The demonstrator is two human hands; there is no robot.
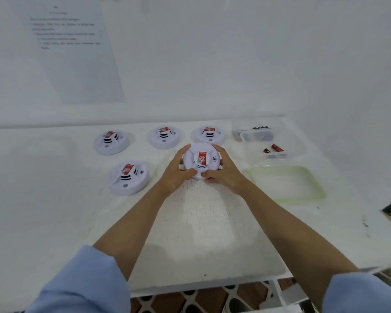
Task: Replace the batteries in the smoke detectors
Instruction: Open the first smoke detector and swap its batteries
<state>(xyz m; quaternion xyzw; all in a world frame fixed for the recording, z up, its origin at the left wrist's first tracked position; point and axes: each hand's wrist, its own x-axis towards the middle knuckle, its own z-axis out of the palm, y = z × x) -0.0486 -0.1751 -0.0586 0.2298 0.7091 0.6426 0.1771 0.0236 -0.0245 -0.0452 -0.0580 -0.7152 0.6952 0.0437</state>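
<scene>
Nearest you, your pale blue sleeves (pixel 84 283) frame the near edge of the scuffed white worktop (pixel 201 222), and your bare forearms run forward to meet at its middle. There your left hand (pixel 178 172) and right hand (pixel 224 172) hold the round white plastic smoke detector (pixel 201 160) between them. The left fingers curl round its left rim, the right fingers round its right rim, and both thumbs press on the near rim, almost touching. Whether it rests on the worktop or is just lifted you cannot tell. It faces up, and its red rectangular label (pixel 202 158) runs lengthwise from near to far. The body is round, so neither hand is better placed. The next move, probably a twist or a turn-over to reach the battery bay, depends on this even two-sided grip. Toward the left edge, well apart from your hands, sits a second white detector (pixel 129 177). By the right edge lies a translucent green-rimmed lid (pixel 321 195), just beside your right wrist. Beyond it a clear plastic tub (pixel 253 154) holds red cylindrical batteries (pixel 277 148), so your right hand is the nearer one for fetching them. At the far right corner another clear tub (pixel 237 127) holds darker batteries. Three more white detectors (pixel 164 136) line the far edge, and a printed paper sheet (pixel 72 53) hangs on the wall above.
</scene>
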